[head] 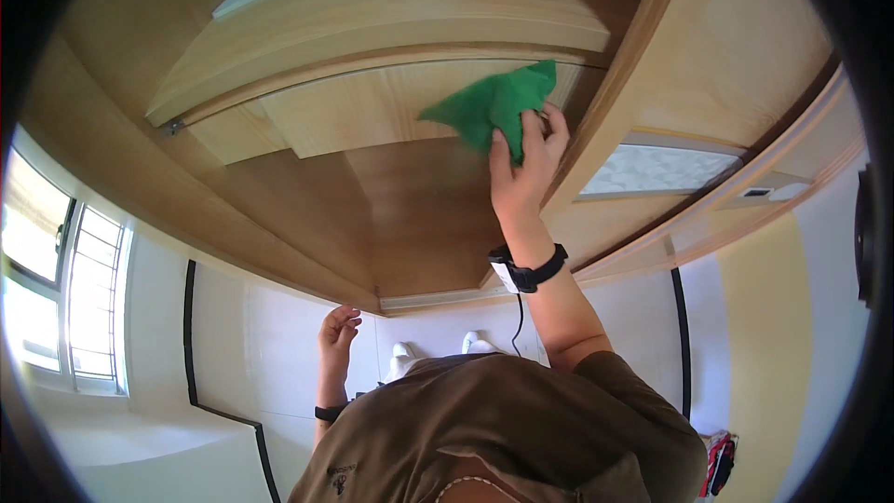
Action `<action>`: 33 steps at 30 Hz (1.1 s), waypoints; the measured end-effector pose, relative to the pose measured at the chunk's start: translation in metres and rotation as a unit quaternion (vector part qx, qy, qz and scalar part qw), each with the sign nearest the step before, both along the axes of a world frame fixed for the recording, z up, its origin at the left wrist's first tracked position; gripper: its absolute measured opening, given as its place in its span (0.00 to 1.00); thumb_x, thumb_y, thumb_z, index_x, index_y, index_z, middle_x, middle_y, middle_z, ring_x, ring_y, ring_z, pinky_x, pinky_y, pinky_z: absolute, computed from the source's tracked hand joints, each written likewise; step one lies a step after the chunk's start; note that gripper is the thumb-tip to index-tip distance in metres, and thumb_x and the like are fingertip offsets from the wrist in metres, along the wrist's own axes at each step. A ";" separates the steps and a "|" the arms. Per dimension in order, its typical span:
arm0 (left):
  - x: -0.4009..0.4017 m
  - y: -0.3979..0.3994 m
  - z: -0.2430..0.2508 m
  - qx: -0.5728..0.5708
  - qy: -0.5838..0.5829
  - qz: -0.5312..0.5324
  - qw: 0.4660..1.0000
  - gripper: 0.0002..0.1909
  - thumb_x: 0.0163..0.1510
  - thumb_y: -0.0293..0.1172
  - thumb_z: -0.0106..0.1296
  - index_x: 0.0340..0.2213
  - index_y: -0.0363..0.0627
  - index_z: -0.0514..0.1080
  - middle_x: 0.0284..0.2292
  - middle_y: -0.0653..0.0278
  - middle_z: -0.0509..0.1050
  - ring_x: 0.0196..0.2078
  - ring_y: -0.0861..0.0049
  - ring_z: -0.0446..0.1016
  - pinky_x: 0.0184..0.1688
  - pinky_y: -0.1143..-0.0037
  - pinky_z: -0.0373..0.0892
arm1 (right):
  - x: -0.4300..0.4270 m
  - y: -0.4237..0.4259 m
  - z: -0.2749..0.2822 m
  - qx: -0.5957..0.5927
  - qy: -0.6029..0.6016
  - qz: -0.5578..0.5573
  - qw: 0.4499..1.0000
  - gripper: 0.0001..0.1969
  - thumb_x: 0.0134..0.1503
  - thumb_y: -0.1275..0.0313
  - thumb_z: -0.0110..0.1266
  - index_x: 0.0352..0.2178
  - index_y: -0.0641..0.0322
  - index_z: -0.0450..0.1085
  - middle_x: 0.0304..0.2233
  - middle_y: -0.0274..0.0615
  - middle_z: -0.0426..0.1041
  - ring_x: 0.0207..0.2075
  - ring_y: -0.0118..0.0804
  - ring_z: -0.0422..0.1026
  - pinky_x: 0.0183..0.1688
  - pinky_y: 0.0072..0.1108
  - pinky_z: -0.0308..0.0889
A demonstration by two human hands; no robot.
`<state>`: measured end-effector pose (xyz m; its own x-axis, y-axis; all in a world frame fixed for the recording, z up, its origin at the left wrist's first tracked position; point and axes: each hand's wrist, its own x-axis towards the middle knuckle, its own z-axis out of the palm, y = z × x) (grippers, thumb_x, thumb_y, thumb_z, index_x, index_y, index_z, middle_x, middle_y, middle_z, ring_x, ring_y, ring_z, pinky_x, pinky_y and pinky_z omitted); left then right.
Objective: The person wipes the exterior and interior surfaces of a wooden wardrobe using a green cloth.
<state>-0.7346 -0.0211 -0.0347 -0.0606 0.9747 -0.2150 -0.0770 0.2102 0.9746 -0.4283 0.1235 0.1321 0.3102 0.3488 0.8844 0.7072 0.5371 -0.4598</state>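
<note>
A green cloth (pixel 489 108) is gripped in my right hand (pixel 527 161) and lies against a pale wooden panel (pixel 349 108) inside an open wooden cabinet. Some of the cloth hangs loose to the left of my fingers. My left hand (pixel 339 328) hangs low beside the cabinet's front edge, fingers partly curled, with nothing seen in it. A black strap with a small device sits on my right wrist, a cable running down from it. Another dark band is on my left wrist.
An upright wooden divider (pixel 614 77) stands just right of my right hand. A wooden shelf edge (pixel 391 28) runs above the panel. On the left, a wooden cabinet side (pixel 209 202) curves down. A barred window (pixel 94 293) is at far left.
</note>
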 end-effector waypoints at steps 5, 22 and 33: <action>-0.020 0.001 0.000 0.004 0.002 -0.001 1.000 0.12 0.54 0.24 0.42 0.41 0.41 0.65 0.36 0.65 0.71 0.39 0.79 0.69 0.41 0.80 0.64 | -0.057 0.021 -0.027 -0.131 -0.213 0.210 0.945 0.18 0.37 0.81 0.52 0.35 0.67 0.67 0.44 0.52 0.60 0.44 0.52 0.60 0.44 0.32 0.61; -0.108 0.004 0.007 0.018 0.004 0.064 0.998 0.13 0.52 0.23 0.42 0.41 0.38 0.65 0.37 0.62 0.71 0.38 0.79 0.69 0.40 0.81 0.65 | -0.209 -0.019 -0.038 -0.187 -0.007 0.432 0.882 0.19 0.39 0.82 0.50 0.37 0.61 0.67 0.42 0.46 0.63 0.43 0.46 0.64 0.45 0.28 0.60; -0.114 0.002 0.006 -0.158 -0.076 -0.067 0.982 0.27 0.55 0.43 0.44 0.52 0.46 0.50 0.45 0.57 0.64 0.46 0.68 0.67 0.45 0.68 0.65 | -0.234 -0.063 -0.199 -0.459 -0.138 0.413 0.774 0.11 0.38 0.77 0.52 0.28 0.63 0.66 0.31 0.48 0.68 0.35 0.49 0.66 0.36 0.31 0.62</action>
<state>-0.8484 -0.0190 -0.0287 0.1195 0.8552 -0.5043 -0.1681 0.5181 0.8387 -0.6620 0.0607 -0.0669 -0.5116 0.8479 0.1394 0.4360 0.3960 -0.8081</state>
